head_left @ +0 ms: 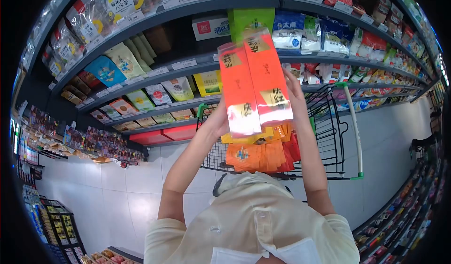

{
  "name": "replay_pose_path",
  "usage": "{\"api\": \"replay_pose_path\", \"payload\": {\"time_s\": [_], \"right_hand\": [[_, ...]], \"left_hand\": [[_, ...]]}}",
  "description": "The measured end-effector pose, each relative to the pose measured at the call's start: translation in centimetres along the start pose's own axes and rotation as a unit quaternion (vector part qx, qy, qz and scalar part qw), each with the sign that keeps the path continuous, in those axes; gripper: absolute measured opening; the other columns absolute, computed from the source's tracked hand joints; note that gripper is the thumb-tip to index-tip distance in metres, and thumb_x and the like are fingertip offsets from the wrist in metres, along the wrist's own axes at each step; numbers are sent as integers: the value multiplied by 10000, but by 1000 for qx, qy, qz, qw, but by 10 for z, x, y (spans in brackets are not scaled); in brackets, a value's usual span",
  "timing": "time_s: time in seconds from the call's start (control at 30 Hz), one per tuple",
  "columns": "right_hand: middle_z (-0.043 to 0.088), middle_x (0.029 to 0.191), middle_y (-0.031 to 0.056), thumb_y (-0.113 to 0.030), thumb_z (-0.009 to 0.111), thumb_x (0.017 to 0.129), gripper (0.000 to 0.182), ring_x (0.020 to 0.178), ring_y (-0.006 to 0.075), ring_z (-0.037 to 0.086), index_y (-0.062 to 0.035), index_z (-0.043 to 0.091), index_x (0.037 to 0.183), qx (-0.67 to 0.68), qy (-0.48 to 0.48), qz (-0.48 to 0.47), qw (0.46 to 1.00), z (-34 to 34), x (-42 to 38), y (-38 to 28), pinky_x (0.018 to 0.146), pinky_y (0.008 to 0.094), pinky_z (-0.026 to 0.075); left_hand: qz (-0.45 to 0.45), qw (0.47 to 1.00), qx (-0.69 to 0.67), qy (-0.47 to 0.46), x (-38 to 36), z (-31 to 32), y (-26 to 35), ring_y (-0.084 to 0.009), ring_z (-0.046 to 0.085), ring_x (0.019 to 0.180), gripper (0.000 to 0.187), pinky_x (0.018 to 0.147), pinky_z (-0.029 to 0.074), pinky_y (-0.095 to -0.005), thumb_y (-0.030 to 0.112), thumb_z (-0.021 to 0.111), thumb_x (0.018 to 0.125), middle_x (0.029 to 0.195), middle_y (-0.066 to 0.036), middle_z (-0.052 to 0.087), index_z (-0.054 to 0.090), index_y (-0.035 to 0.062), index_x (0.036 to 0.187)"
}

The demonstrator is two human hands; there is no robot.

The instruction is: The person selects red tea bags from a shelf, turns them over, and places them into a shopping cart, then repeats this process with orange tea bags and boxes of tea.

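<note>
Two long red-orange boxes stand out in front of me, side by side and touching: the left box (pixel 238 88) and the right box (pixel 268 78), both with gold patches and dark lettering. My left hand (pixel 219 117) presses on the outer side of the left box. On the outer side of the right box lies my right hand (pixel 295 91), its fingers along the edge. Both boxes are clamped between my hands, above a shopping cart (pixel 331 132). Orange and yellow packets (pixel 253 156) lie in the cart below the boxes.
Curved shelves (pixel 188 6) with bagged goods and price tags run across the front. A green pouch (pixel 239 19) stands just behind the boxes. Small hanging packets (pixel 101 144) line the left. Grey tiled floor (pixel 155 184) lies around me, and more shelves (pixel 404 217) stand at right.
</note>
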State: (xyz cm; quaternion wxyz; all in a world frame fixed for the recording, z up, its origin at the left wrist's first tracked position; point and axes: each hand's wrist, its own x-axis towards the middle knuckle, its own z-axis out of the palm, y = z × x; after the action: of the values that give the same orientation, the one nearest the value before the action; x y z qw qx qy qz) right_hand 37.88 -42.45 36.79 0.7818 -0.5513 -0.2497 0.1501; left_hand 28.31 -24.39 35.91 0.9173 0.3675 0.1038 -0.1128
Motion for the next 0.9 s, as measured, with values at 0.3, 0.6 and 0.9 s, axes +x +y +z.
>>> {"api": "replay_pose_path", "payload": {"time_s": [0.3, 0.6, 0.9], "right_hand": [[502, 1192, 117, -332, 469, 852, 469, 1044, 203, 527, -34, 443, 1213, 334, -98, 157, 924, -51, -13, 17, 842, 359, 454], [547, 1093, 131, -390, 446, 764, 514, 950, 277, 550, -23, 492, 1122, 539, -241, 36, 806, -42, 5, 24, 833, 418, 438], [583, 1035, 117, -278, 455, 800, 381, 949, 248, 557, -16, 531, 1066, 499, -41, 113, 859, -53, 0, 31, 839, 384, 435]], "left_hand": [[219, 964, 148, -4, -12, 28, 13, -207, 373, 1189, 640, 974, 333, -353, 154, 551, 841, 1311, -85, 346, 166, 126, 1352], [236, 970, 34, 45, -18, 31, 20, -205, 477, 1089, 503, 872, 445, -371, 162, 536, 850, 1209, -103, 433, 265, 97, 1269], [233, 971, 23, 44, -10, 14, 26, -220, 512, 1057, 461, 853, 471, -361, 239, 506, 871, 1185, -121, 449, 291, 84, 1247]]}}
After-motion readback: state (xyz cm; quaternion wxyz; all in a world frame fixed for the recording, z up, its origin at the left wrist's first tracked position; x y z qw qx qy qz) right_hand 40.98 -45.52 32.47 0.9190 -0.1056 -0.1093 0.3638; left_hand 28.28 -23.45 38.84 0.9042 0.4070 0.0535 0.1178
